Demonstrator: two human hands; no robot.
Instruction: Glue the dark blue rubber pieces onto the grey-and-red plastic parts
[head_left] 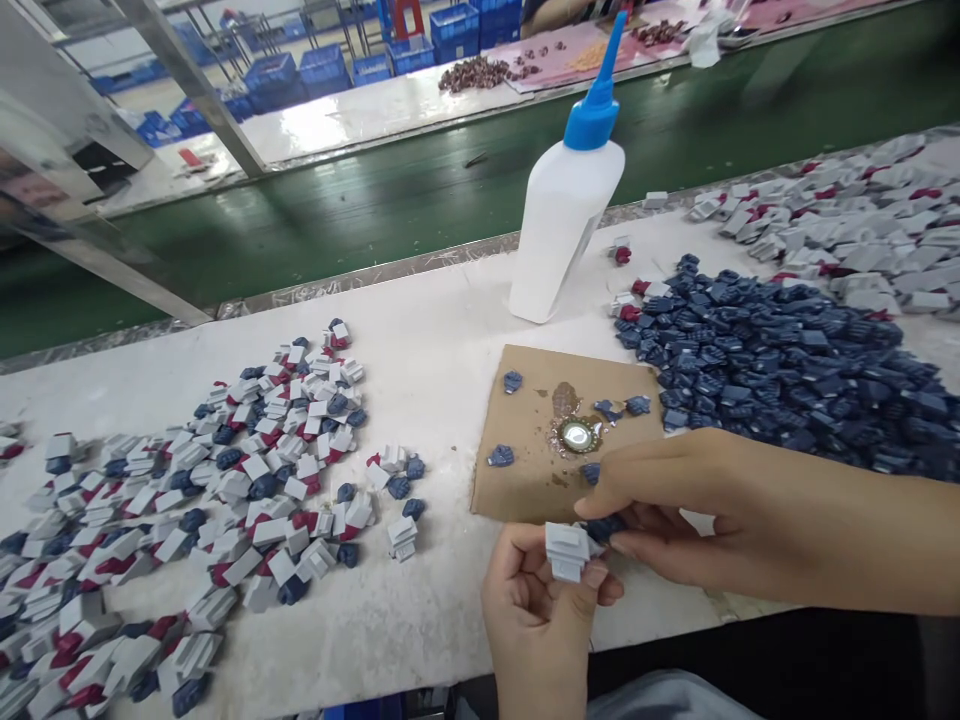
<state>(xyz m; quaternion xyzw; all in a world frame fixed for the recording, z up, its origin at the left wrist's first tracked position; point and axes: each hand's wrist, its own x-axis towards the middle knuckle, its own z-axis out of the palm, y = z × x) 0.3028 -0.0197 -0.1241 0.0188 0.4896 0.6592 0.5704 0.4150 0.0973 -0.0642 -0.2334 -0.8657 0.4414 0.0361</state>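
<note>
Your left hand (pixel 546 622) pinches a light-grey stepped plastic part (pixel 567 552) between thumb and fingers, low in front of you, just off the near edge of the cardboard (pixel 501 492). Your right hand (pixel 667 490) sits across from it, thumb and fingertips narrowed on a dark-blue plastic piece (pixel 602 529) (mostly covered, so you can't tell whether it touches the grey part).

That left grip seems chosen to keep the grey part steady while leaving its side toward the right hand free. Its stepped face looks up at you; the broad end points away, the narrower end back toward you, and the long axis runs nearly straight away from your body, slightly tilted.

On the cardboard, a crimped bottle cap (pixel 580 435) holds shiny liquid, probably there to keep wet marks off the table (pixel 442 350). Your white squeeze bottle (pixel 562 225) stands upright behind, nozzle up. The dark-blue heap (pixel 795 370) lies beside your right arm, perhaps for easy reach; mixed grey, red and blue pieces (pixel 277 420) spread left.
</note>
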